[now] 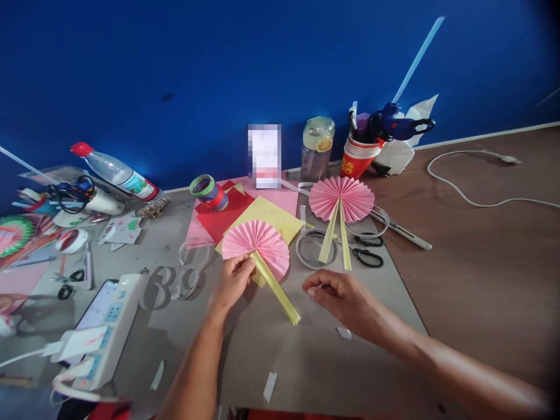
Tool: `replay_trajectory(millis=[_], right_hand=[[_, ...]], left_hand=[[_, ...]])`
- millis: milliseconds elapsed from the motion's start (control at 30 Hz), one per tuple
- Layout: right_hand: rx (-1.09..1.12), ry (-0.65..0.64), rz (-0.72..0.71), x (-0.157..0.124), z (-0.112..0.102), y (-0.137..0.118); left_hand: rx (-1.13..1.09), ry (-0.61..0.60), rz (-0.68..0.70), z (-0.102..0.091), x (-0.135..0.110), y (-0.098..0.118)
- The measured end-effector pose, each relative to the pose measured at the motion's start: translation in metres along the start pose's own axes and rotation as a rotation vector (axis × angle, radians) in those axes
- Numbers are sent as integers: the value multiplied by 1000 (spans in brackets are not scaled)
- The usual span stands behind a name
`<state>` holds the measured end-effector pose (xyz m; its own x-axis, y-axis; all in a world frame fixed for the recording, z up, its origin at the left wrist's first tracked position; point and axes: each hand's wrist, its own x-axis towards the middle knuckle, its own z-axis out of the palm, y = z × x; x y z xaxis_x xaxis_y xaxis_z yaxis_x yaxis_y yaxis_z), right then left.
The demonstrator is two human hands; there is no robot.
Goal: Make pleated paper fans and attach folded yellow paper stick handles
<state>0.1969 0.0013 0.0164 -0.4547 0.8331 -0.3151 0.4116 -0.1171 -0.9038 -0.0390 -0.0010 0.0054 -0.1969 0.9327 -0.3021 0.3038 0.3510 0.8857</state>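
Observation:
My left hand (234, 281) pinches the lower edge of a pink pleated paper fan (258, 245) with a yellow handle (275, 289) that slants down to the right. The fan rests over yellow paper (280, 219) on the grey mat (306, 356). My right hand (339, 297) hovers just right of the handle, fingers curled and pinched on something small I cannot make out. A second pink fan (342, 197) with two yellow sticks lies farther back on the right.
Black scissors (367, 256) and tape rings lie beside the second fan. Red and pink sheets (223, 216), a tape roll (209, 191), a bottle (317, 149) and a red cup of tools (359, 156) stand behind. A power strip (111, 332) lies left, a white cable (472, 198) right.

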Motion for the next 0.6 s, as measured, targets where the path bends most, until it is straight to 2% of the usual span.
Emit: replay_trajectory(millis=[133,233,333,467,600], right_hand=[[-288,162,-349,-4,-10,9],[-551,232,-511,-4,-12,16],[-751,233,-581,-2,-9,20],[-887,262,-627,4,-7,17],[-955,374,-596,12,-8,9]], left_hand=[[218,-22,56,-7,1,-4],[333,6,109,-10,1,-7],[363,-13,105,-14,1,-7],[367,-117,85,-23,-3,-4],[257,-296,31,-30,-10,3]])
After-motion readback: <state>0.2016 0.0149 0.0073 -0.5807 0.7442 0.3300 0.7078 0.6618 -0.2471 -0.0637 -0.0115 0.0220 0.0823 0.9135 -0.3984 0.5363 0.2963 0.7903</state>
